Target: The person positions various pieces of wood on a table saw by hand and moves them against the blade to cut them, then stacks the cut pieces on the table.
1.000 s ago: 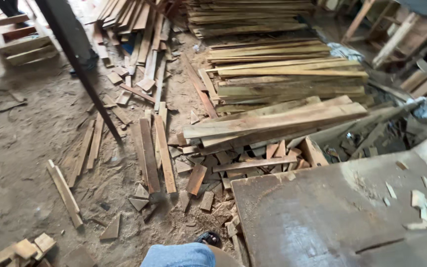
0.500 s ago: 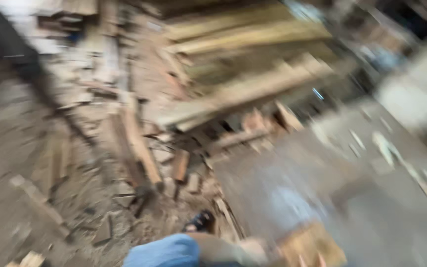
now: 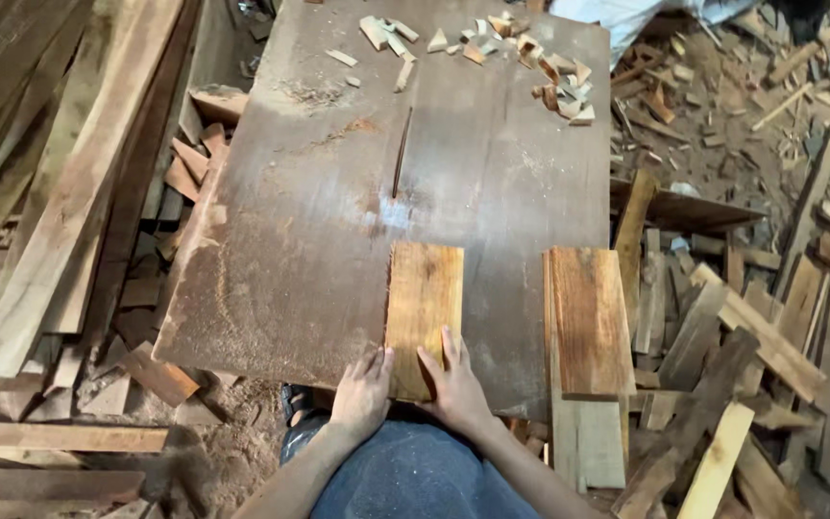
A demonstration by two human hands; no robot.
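Observation:
A short flat wooden board lies on the brown saw table, its long side in line with the thin saw slot ahead of it. My left hand presses on the board's near left corner. My right hand rests flat on the near right part, fingers spread over the wood. Both hands sit at the table's near edge, just above my lap.
A stack of similar boards lies at the table's right edge. Small offcuts are scattered at the far end. Long planks lean at the left; scrap wood covers the floor on the right.
My view has swung from the plank pile on the floor round to the saw table. Both hands have come into view and now rest on a short board there.

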